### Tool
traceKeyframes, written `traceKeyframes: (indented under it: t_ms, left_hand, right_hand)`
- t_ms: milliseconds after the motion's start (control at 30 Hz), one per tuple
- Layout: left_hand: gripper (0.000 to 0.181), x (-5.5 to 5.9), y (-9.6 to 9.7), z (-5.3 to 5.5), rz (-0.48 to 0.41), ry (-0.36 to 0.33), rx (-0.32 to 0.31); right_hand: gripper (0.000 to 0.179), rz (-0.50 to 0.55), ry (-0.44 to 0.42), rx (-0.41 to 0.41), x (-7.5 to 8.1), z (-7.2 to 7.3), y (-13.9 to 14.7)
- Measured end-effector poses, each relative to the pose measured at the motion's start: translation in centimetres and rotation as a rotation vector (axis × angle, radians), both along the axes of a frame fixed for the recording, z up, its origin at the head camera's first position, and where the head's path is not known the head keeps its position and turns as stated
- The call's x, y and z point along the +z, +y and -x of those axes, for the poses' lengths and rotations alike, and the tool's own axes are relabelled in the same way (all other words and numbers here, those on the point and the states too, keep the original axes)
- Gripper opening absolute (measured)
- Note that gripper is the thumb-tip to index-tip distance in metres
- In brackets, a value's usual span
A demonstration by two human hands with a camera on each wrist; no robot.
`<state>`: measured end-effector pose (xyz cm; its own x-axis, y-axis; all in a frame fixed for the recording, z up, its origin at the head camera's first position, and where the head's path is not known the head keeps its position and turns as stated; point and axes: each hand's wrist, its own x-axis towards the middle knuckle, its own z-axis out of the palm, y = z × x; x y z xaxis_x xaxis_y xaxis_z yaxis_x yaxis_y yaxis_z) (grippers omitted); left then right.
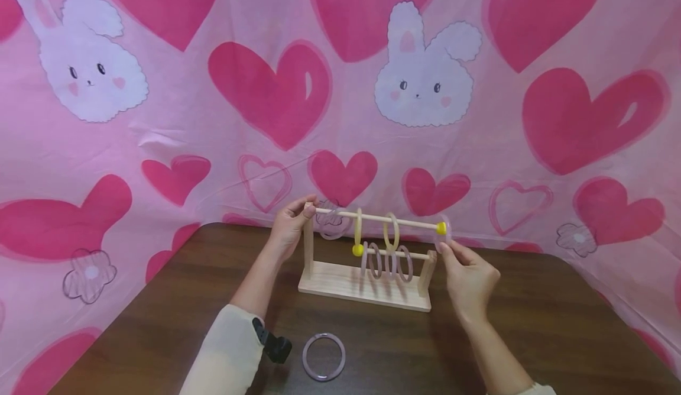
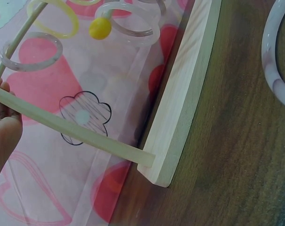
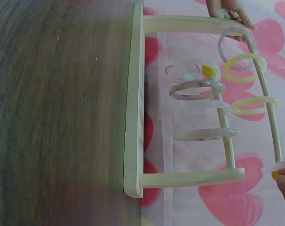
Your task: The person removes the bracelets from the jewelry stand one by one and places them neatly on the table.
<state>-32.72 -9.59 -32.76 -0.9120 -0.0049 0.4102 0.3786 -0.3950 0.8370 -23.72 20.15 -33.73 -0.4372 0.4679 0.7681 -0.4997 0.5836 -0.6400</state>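
My left hand (image 1: 289,226) grips the top of the left post of a pale wooden bangle rack (image 1: 367,287). With thumb and fingers, my right hand (image 1: 470,277) pinches a translucent pinkish bangle (image 3: 280,165). That bangle is right at the upper rod's yellow end knob (image 1: 441,228) and overlaps it in the head view. On the upper rod hang a pale lilac bangle (image 2: 32,66), nearest the left post, and two yellow bangles (image 1: 358,229). Several pale and mauve bangles (image 3: 206,134) hang from the lower rod, which has its own yellow knob (image 2: 100,28).
A loose lilac bangle (image 1: 305,355) lies flat on the dark wooden table (image 1: 175,324), in front of the rack. Behind the table hangs a pink cloth (image 1: 351,135) with hearts and rabbits. A black wrist camera (image 1: 275,345) sits on the left sleeve.
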Motion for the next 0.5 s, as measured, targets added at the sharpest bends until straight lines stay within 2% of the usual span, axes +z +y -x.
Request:
traceKeyframes:
  t_ms: [133,500]
  left_hand:
    - [0.044,0.04,0.15,0.01,0.003,-0.010,0.012]
    - [0.035,0.08,0.12,0.07,0.000,-0.004,0.010]
  right_hand:
    - [0.012,0.017,-0.010,-0.004,0.13,-0.22,0.23]
    - [0.013,0.073,-0.040,-0.025,0.42,-0.47,0.80]
